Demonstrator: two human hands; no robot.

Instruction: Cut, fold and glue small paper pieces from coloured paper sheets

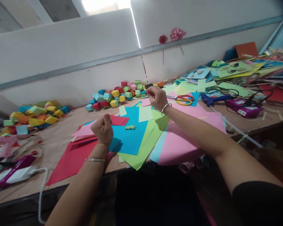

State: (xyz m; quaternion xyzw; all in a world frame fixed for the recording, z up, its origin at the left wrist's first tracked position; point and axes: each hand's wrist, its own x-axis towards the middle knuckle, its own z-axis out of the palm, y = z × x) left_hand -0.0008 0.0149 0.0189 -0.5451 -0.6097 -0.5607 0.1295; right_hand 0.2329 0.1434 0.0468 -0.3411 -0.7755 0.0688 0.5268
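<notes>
My left hand point(103, 129) is closed in a fist above the pink and red sheets, and nothing sticks out of it. Farther forward, my right hand point(156, 98) has its fingers curled together beside a small dark object point(149, 85); whether they grip it I cannot tell. Between the hands, a folded green paper strip point(130, 127) lies on a blue sheet point(127, 139). A pale green paper piece point(145, 114) rests on the same sheet, close below my right hand. Scissors point(185, 99) with red and yellow handles lie just right of that hand.
Colourful paper cubes point(115, 94) are heaped along the wall, with another pile point(37, 114) at left. A blue glue gun point(214, 99) and a purple power strip point(245, 106) with cables sit at right. A pink glue gun point(7, 144) lies at far left.
</notes>
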